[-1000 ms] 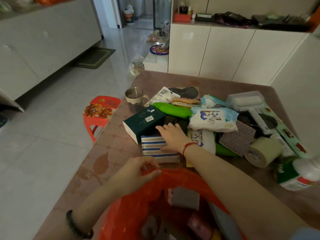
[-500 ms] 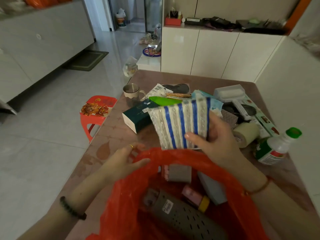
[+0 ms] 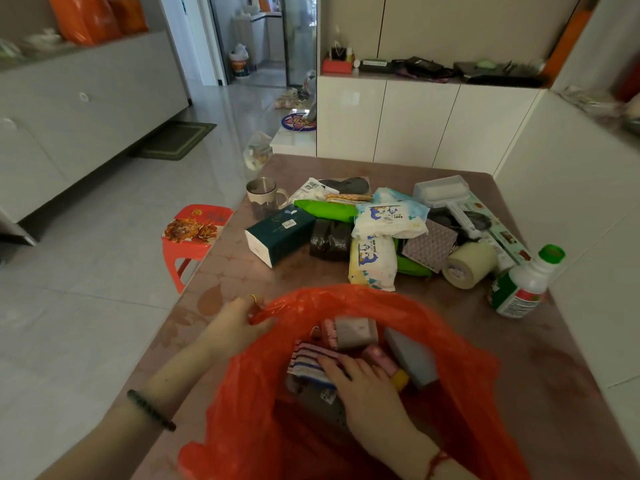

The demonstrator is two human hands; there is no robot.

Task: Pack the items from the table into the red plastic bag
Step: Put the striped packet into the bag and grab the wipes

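Note:
The red plastic bag gapes open at the table's near edge. My left hand pinches its left rim and holds it open. Inside the bag, my right hand rests on a blue-and-white striped cloth pack, fingers still on it. A grey block, a pink item and a grey-blue box also lie in the bag. On the table remain a dark green box, a black bundle, two baby wipe packs, a green pouch and a tape roll.
A steel mug stands at the table's left edge and a green-capped bottle at the right. A clear plastic box and a long carton sit at the back right. A red stool stands left of the brown table.
My right hand picked the striped pack up off the table, carried it over the bag's rim and lowered it inside. My left hand kept hold of the rim.

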